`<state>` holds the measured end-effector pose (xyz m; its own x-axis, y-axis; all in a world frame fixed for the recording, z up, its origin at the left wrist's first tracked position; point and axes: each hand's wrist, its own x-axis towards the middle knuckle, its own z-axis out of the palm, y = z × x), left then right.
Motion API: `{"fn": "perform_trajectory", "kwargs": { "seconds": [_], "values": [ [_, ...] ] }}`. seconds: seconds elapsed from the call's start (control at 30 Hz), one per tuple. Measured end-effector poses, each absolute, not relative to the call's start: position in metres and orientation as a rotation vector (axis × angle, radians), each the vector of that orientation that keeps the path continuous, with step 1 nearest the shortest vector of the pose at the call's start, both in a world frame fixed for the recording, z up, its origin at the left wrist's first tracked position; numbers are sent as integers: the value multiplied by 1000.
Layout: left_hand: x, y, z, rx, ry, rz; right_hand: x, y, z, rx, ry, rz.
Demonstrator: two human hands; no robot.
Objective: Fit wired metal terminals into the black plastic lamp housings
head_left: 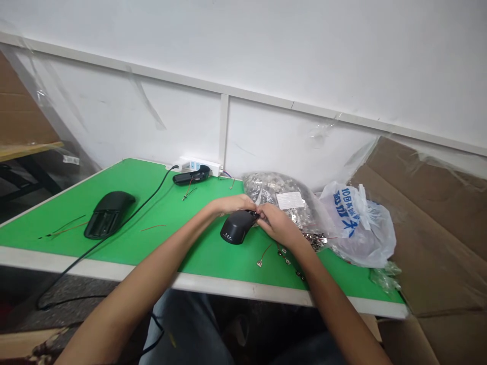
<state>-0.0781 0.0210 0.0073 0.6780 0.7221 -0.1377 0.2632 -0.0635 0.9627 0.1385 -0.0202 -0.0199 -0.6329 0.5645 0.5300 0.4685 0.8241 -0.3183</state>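
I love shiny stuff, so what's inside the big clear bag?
Lots of small silvery pieces show through the clear bag; behind its white label, I can't see.

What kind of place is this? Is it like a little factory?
It could be a small electronics workshop. There's a black case being held, thin wires on the green table, and a big clear bag of small parts.

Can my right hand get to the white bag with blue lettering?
Probably: the white bag is near, though the right hand is at the black device and the clear bag lies between.
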Motion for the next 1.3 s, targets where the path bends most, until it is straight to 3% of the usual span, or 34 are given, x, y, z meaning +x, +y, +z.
{"fn": "perform_trajectory", "kwargs": {
  "seconds": [0.53, 0.83, 1.07, 1.3],
  "values": [
    [-79, 19, 10, 1280, 832, 530, 140, -13, -25, -780, -2180, 307],
    [-77, 24, 11, 970, 684, 830, 140, -5, -31, -819, -1844, 436],
    [-71, 23, 14, 904, 634, 1022, 135, -2, -28, -780, -1485, 850],
    [-67, 11, 18, 1021, 600, 966, 137, 6, -23, -646, -1052, 1158]
  ]
}}
